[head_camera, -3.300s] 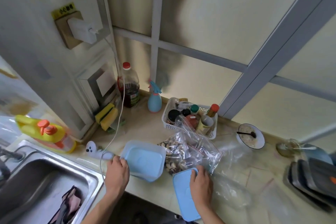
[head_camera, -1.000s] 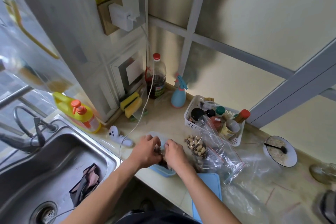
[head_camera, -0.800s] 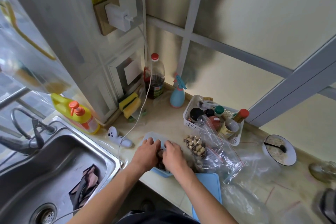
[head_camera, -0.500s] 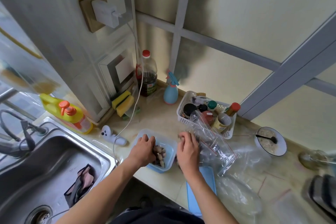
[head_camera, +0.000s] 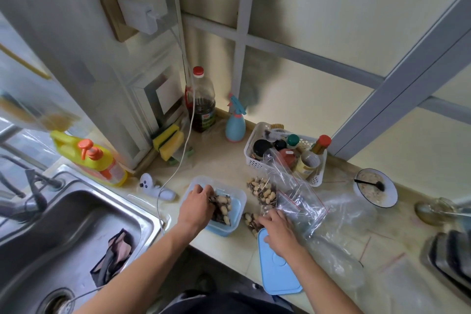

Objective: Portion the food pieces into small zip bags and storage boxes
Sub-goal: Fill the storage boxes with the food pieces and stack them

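A light blue storage box [head_camera: 238, 202] stands open on the counter, partly filled with peanut-like food pieces [head_camera: 224, 208]. My left hand [head_camera: 195, 209] reaches into it from the left, its fingers curled down onto the pieces inside. A loose pile of the same pieces [head_camera: 262, 190] lies on the counter to the right of the box, beside clear zip bags [head_camera: 298, 197] with red seal lines. My right hand [head_camera: 277, 231] lies over the near end of that pile, its fingers curled round a few pieces. The blue lid [head_camera: 277, 273] lies flat under my right wrist.
A white basket of jars and bottles [head_camera: 313, 178] stands behind the bags. A bowl with a black spoon [head_camera: 377, 192] is on the right, and dark trays [head_camera: 448, 257] at the far right. The steel sink [head_camera: 63, 232] lies to the left, with a yellow soap bottle [head_camera: 94, 160], a white device and its cable [head_camera: 155, 187].
Both hands were together in the box a second ago. My right hand has left the box for the pile by the lid. My left hand stays in the box.
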{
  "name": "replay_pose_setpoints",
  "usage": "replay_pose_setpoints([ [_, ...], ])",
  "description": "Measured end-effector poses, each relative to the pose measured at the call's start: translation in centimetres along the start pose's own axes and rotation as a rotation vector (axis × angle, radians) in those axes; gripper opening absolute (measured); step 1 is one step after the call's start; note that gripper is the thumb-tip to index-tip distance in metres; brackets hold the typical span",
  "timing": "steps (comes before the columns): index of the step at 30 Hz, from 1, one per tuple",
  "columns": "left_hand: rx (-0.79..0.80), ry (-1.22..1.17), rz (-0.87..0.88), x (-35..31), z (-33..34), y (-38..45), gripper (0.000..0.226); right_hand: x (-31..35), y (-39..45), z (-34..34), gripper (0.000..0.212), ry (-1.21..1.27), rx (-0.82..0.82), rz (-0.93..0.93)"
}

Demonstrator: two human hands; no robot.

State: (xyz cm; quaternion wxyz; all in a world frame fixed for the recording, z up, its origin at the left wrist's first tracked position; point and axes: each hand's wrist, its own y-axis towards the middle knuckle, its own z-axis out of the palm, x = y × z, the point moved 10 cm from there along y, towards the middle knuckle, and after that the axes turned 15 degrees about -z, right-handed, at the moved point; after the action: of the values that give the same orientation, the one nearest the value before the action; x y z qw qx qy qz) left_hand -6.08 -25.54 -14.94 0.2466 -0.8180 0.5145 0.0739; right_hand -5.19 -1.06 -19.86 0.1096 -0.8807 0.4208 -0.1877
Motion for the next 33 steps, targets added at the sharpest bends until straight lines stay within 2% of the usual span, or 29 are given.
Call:
replay_pose_setpoints([
  [4,-0.015,-0.009,-0.017,0.1,-0.1,0.0,0.029,-0.3,-0.1,-0.8,0.025,0.012,-0.049,0.01],
  [8,-0.014,-0.014,-0.023,0.1,-0.2,-0.1,0.031,-0.5,0.1,-0.8,0.018,0.04,-0.038,0.013],
  [13,-0.001,-0.067,0.004,0.2,-0.1,-0.1,0.033,-0.5,0.0,-3.2,0.018,0.11,-0.092,0.014],
  [17,-0.087,-0.2,0.075,0.3,-1.4,-0.4,0.032,-1.0,-0.3,-7.5,0.017,0.122,-0.047,0.018],
  [20,-0.097,-0.233,0.078,0.5,-1.7,-0.3,0.026,-1.3,0.0,-11.0,0.019,0.106,-0.101,0.006],
  [24,-0.087,-0.254,0.097,0.2,-1.9,-0.3,0.023,-1.9,0.6,-12.0,0.031,0.126,-0.126,0.042],
  [30,-0.096,-0.304,0.127,0.6,-2.4,-0.5,0.015,-3.7,-0.4,-13.4,0.014,0.288,-0.409,0.111],
  [33,-0.169,-0.402,0.157,0.3,-4.3,-1.3,0.016,-3.7,-1.9,-17.4,0.015,0.33,-0.677,0.156],
])
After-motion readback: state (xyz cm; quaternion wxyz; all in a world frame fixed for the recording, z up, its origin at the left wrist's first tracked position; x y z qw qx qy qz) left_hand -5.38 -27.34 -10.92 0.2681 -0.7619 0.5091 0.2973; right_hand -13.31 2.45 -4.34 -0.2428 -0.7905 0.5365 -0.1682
